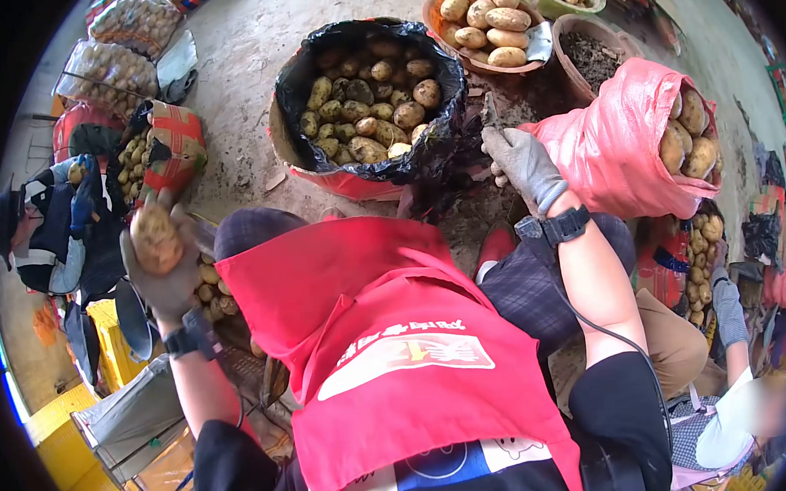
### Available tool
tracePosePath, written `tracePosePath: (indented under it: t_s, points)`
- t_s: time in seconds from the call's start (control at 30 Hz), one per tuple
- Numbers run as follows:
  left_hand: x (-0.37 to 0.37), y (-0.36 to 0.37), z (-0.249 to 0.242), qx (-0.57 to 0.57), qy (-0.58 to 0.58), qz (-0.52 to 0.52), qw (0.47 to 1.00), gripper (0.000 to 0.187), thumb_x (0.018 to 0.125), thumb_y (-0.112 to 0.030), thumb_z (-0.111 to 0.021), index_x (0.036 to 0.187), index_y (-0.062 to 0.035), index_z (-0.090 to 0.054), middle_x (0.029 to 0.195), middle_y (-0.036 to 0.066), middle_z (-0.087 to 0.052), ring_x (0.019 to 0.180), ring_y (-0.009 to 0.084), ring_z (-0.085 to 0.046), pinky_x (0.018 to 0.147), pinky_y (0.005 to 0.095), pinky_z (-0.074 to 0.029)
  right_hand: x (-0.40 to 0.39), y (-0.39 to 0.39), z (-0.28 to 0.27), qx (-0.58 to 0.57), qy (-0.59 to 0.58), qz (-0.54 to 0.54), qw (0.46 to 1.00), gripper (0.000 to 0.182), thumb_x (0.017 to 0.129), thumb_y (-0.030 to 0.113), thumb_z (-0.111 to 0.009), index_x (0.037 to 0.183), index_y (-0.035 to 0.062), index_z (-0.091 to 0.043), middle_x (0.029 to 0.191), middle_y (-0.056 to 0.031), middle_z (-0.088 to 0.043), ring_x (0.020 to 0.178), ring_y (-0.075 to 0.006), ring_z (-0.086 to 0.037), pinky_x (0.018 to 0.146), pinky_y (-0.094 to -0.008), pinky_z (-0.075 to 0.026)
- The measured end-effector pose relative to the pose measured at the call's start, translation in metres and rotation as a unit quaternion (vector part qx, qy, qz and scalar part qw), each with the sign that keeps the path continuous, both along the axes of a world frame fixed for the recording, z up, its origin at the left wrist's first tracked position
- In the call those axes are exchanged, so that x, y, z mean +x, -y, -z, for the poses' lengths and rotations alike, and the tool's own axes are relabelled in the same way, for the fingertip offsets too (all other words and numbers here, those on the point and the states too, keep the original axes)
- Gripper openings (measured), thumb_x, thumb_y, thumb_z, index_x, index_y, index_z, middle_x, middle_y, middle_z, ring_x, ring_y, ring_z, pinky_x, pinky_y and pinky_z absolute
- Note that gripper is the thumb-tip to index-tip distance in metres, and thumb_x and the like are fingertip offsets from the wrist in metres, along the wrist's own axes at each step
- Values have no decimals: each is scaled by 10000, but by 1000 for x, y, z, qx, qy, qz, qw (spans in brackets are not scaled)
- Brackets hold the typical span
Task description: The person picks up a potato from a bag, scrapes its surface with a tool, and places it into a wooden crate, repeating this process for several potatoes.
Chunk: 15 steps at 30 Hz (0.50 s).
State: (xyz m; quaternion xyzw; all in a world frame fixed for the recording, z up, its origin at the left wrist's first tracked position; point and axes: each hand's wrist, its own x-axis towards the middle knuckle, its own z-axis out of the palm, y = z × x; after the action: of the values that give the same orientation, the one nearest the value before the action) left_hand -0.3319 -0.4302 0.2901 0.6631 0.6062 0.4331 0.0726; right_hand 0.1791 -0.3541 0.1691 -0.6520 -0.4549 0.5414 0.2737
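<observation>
Yellow crates (68, 423), grey cloth seat (131, 413), another person (727, 437)

L hand (162, 260) w/ potato (157, 239)

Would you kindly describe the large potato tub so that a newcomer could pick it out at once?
On the floor just beyond the red apron stands a wide round tub, holding potatoes. Black plastic lines it and spills over its rim, which sets it apart from the orange basin and the pink sack nearby.
</observation>
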Motion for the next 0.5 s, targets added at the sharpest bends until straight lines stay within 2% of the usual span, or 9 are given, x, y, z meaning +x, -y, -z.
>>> tracePosePath:
  t_s: [0.03, 0.07, 0.1, 0.13, 0.17, 0.23, 0.33, 0.47, 0.5]
  points:
    - [-28, 16, 11, -45, 391, -15, 919, 418, 953, -82, -742, 1328, 46, -609, 1350, 144, -703, 1249, 212, -667, 1027, 327, -557, -1, 0, 0, 4, 4, 5, 1000, 485, 1066, 484, -617, 991, 10, -687, 783, -12, -612, 640, -94, -556, 554, -270, -483]
    - [-64, 36, 28, -84, 718, -26, 691, 374, 964, -92, -737, 1295, 45, -628, 1287, 126, -734, 1181, 227, -705, 1011, 319, -568, -3, -1, 0, 6, 7, 5, 1000, 476, 1063, 482, -623, 1011, 13, -689, 802, -14, -623, 643, -90, -557, 559, -268, -486]
    - [-162, 72, 109, -158, 541, -81, 822, 501, 1071, -452, -577, 1422, -94, -593, 1395, 114, -681, 1291, 241, -644, 1138, 363, -503, -4, -1, 0, 7, 8, 5, 1000, 476, 1063, 482, -623, 1011, 13, -689, 802, -14, -623, 643, -90, -557, 559, -268, -486]
    - [-189, 107, 135, -214, 722, -115, 648, 521, 1033, -509, -618, 1371, -113, -627, 1348, 116, -687, 1222, 262, -667, 1072, 393, -555, -4, 0, -1, 14, 6, 1, 1000, 467, 1063, 477, -623, 1015, 17, -689, 794, -10, -619, 639, -88, -557, 557, -264, -482]
    - [-226, 138, 192, -211, 701, -315, 603, 520, 980, -544, -660, 1292, -129, -671, 1251, 109, -713, 1092, 264, -700, 980, 429, -606, -6, 2, -2, 17, 5, -2, 1000, 459, 1063, 472, -623, 1019, 20, -689, 786, -6, -616, 636, -86, -558, 556, -260, -478]
    - [-273, 216, 242, -384, 634, -250, 623, 520, 935, -537, -697, 1225, -106, -696, 1134, 88, -738, 979, 264, -712, 922, 429, -626, -12, 4, -19, -2, 22, 5, 1000, 449, 1065, 466, -621, 1018, 24, -690, 772, -2, -608, 627, -84, -557, 553, -255, -471]
    - [-304, 215, 288, -126, 776, -429, 446, 609, 921, -519, -716, 1295, -44, -647, 1253, 155, -687, 1118, 294, -679, 967, 409, -612, -15, 2, -31, -15, 38, 18, 999, 434, 1065, 459, -619, 1016, 34, -691, 747, 3, -593, 607, -80, -554, 549, -245, -460]
    - [-259, 46, 157, -193, 643, -318, 670, 717, 1039, -432, -655, 1557, 7, -425, 1540, 197, -530, 1440, 286, -527, 1162, 367, -505, -21, -9, -29, 21, 4, 48, 999, 404, 1072, 414, -621, 1051, 21, -710, 733, -20, -604, 596, -93, -565, 556, -244, -465]
    - [-264, 5, 158, -205, 479, -144, 841, 580, 1094, -285, -520, 1589, -14, -385, 1593, 173, -486, 1491, 267, -463, 1217, 361, -434, -26, -12, -35, 47, -11, 69, 996, 392, 1077, 390, -620, 1068, 11, -716, 733, -27, -609, 600, -98, -570, 559, -248, -469]
